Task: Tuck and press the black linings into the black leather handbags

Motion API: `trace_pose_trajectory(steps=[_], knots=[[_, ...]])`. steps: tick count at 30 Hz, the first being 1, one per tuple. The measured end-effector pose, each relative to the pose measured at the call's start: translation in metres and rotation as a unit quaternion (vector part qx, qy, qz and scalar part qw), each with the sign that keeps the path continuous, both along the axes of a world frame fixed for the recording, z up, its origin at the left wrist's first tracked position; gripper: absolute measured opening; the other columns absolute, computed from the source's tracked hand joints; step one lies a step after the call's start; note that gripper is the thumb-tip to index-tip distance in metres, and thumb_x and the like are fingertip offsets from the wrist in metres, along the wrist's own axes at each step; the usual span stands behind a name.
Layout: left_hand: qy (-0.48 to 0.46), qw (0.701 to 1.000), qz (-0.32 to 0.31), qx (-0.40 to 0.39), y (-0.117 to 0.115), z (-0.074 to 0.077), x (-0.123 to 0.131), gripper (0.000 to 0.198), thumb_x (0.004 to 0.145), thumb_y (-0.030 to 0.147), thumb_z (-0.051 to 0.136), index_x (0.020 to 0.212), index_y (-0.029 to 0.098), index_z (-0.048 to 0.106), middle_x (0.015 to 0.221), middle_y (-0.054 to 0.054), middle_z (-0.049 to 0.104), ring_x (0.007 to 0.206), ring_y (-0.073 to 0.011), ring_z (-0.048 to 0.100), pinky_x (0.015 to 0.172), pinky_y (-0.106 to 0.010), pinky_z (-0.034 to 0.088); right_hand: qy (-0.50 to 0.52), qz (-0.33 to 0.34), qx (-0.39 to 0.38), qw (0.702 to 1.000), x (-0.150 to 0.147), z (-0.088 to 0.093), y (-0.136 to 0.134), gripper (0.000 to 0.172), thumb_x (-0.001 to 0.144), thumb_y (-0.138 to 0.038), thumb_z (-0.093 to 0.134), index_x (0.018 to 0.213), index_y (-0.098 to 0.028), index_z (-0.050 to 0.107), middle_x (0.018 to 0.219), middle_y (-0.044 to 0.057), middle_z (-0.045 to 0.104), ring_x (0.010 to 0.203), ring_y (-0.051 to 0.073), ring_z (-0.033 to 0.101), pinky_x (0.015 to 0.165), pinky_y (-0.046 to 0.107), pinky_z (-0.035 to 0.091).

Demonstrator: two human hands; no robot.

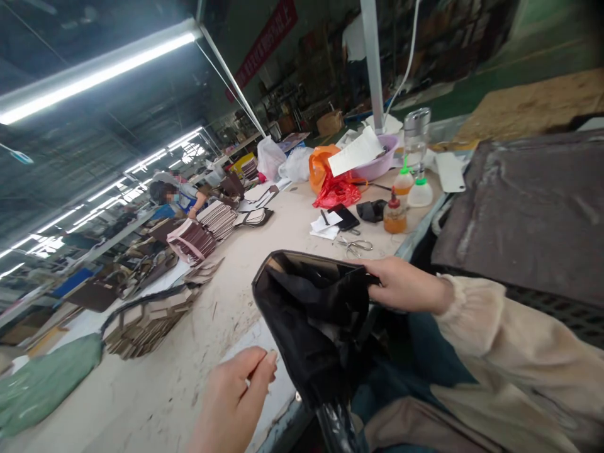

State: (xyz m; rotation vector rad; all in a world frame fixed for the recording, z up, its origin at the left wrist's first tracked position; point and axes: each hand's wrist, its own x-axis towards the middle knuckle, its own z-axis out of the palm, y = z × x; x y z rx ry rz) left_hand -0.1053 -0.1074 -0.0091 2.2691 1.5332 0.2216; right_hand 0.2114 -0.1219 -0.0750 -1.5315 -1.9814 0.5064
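A black fabric bag (306,327) with a stiff-edged mouth hangs at the near edge of the worktable. Its mouth gapes toward me and shows a tan strip inside the far rim. My right hand (401,283) pinches the right end of that rim between thumb and fingers. To the left of the bag and apart from it, my left hand (236,390) is raised over the tabletop. Its thumb and forefinger are curled together; whether something small is between them I cannot make out. Shiny black plastic (336,425) shows below the bag.
On the worktable (189,384) lie scissors (356,246), bottles (395,214) of orange liquid, a red plastic bag (337,190) and a purple basin (377,160). Stacked brown pieces (148,321) and a green bag (51,384) lie left. A co-worker (182,192) is farther back. Dark sheeting (523,207) is at right.
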Motion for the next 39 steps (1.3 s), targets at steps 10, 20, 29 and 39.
trace_pose_trajectory(steps=[10, 20, 29, 39], knots=[[-0.033, 0.940, -0.264, 0.214, 0.059, 0.029, 0.058, 0.027, 0.077, 0.037, 0.063, 0.099, 0.020, 0.063, 0.108, -0.007, 0.063, 0.102, -0.0197, 0.055, 0.092, -0.032, 0.042, 0.001, -0.037, 0.098, 0.995, -0.025, -0.008, 0.025, 0.065, 0.072, -0.012, 0.050, 0.136, -0.014, 0.040, 0.122, 0.012, 0.060, 0.108, 0.022, 0.057, 0.093, 0.036, 0.043], [0.048, 0.923, -0.340, 0.176, 0.091, -0.002, 0.086, 0.018, 0.083, 0.036, 0.057, 0.080, 0.020, 0.065, 0.081, -0.002, 0.067, 0.083, -0.0184, 0.055, 0.080, -0.036, 0.041, 0.058, -0.077, 0.174, 0.980, -0.038, -0.014, 0.040, 0.045, 0.082, -0.039, 0.059, 0.123, -0.023, 0.054, 0.113, 0.006, 0.066, 0.100, 0.021, 0.062, 0.099, 0.041, 0.041], [0.093, 0.939, -0.222, 0.245, 0.096, -0.001, 0.083, 0.029, 0.087, 0.032, 0.047, 0.067, 0.018, 0.064, 0.086, -0.004, 0.060, 0.079, -0.0167, 0.051, 0.077, -0.035, 0.038, 0.142, -0.073, 0.142, 0.977, -0.038, -0.020, 0.058, 0.024, 0.081, -0.038, 0.062, 0.102, -0.027, 0.066, 0.098, -0.001, 0.072, 0.090, 0.018, 0.065, 0.110, 0.048, 0.021], [0.089, 0.948, -0.167, 0.256, 0.101, -0.001, 0.090, 0.024, 0.083, 0.030, 0.051, 0.069, 0.021, 0.067, 0.108, -0.003, 0.058, 0.096, -0.0225, 0.049, 0.084, -0.039, 0.039, 0.158, -0.080, 0.121, 0.977, -0.040, -0.013, 0.058, 0.013, 0.082, -0.035, 0.061, 0.087, -0.028, 0.070, 0.079, -0.004, 0.071, 0.075, 0.014, 0.064, 0.109, 0.047, 0.018]])
